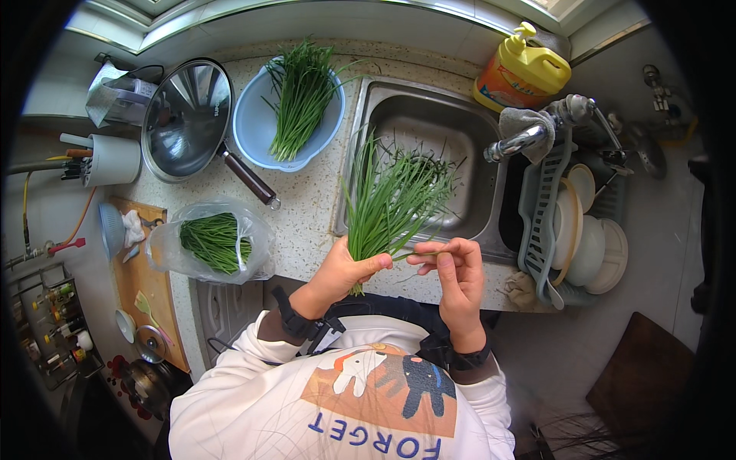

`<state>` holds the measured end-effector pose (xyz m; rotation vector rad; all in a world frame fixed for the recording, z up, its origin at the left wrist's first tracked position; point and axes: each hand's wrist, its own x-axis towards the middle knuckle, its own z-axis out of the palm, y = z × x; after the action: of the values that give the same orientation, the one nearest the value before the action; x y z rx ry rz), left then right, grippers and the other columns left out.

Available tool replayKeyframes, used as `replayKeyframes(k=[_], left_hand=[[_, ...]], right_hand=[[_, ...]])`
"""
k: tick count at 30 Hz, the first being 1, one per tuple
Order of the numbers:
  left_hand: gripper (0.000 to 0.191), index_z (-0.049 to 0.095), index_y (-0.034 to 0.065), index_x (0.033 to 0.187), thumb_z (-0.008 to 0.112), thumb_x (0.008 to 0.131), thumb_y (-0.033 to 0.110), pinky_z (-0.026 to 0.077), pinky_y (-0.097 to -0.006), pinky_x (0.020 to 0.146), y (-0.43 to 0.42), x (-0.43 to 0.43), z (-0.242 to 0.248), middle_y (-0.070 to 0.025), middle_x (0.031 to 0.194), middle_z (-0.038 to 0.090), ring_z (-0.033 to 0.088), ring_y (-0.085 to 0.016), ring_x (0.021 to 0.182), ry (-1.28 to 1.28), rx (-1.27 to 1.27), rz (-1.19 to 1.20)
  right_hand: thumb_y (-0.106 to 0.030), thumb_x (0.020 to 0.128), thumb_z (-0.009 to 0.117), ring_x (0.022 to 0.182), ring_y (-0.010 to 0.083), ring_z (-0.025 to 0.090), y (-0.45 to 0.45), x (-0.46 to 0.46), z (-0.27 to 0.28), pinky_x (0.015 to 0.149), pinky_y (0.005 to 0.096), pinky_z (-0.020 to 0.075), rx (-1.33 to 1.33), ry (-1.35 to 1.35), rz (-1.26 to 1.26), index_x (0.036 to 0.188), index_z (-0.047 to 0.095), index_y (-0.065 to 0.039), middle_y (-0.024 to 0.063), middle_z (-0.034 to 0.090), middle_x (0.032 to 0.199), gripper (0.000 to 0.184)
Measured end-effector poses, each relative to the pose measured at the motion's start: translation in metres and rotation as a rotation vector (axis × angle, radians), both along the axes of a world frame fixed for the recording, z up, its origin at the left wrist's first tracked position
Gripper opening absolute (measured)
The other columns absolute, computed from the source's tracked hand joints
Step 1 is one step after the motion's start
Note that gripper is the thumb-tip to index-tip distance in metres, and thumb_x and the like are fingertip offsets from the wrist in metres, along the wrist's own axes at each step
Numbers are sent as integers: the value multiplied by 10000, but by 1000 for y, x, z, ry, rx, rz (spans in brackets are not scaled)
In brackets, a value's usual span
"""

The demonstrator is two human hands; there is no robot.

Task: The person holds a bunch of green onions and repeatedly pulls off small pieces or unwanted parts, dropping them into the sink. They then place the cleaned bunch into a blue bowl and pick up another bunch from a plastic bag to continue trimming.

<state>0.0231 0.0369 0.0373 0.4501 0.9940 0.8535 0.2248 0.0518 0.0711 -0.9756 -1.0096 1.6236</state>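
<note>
My left hand is closed around a bunch of long green garlic chives. The leafy ends fan out over the near left part of the steel sink, and the cut ends stick out below my fist. Just to the right, my right hand pinches a thin chive stalk between thumb and fingers, apart from the bunch. Loose green bits lie in the sink near the drain, partly hidden by the leaves.
A light blue basin holds more chives; a plastic bag with chives sits near the counter's front edge. Between them lies a glass-lidded pan. A faucet, yellow detergent jug and dish rack stand right.
</note>
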Motion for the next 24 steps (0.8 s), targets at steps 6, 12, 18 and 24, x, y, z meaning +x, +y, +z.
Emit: replayKeyframes(k=[6,12,18,24], left_hand=[[322,608,10,1126,754,859,117,471,-228,683,-3,4,-1,-6,936,657,577,-64,799,187,173,58],[320,610,1,1111,759,854,118,499,-263,760,-6,9,-3,-29,977,671,602,-98,869,344,325,86],[328,621,3,1087,779,839,149,506,-261,719,-10,8,-4,-39,916,686,602,-85,812,509,378,6],[323,627,0,1085,782,837,139,503,-252,706,-11,11,-3,-30,916,688,596,-81,805,436,379,17]], right_hand=[[-21,954,578,1005,219,675,-1,-6,-2,845,304,539,-119,-57,11,1176,496,6,141,652,1111,238],[29,896,639,953,189,687,-3,-9,-7,824,277,557,-194,-137,31,1139,556,29,116,659,1059,256],[2,877,675,782,125,674,-5,-10,-7,620,231,534,-227,-262,60,1113,560,34,105,662,1005,265],[10,869,672,566,33,547,-2,-11,-5,415,167,386,-410,-88,1,1122,521,10,94,653,964,294]])
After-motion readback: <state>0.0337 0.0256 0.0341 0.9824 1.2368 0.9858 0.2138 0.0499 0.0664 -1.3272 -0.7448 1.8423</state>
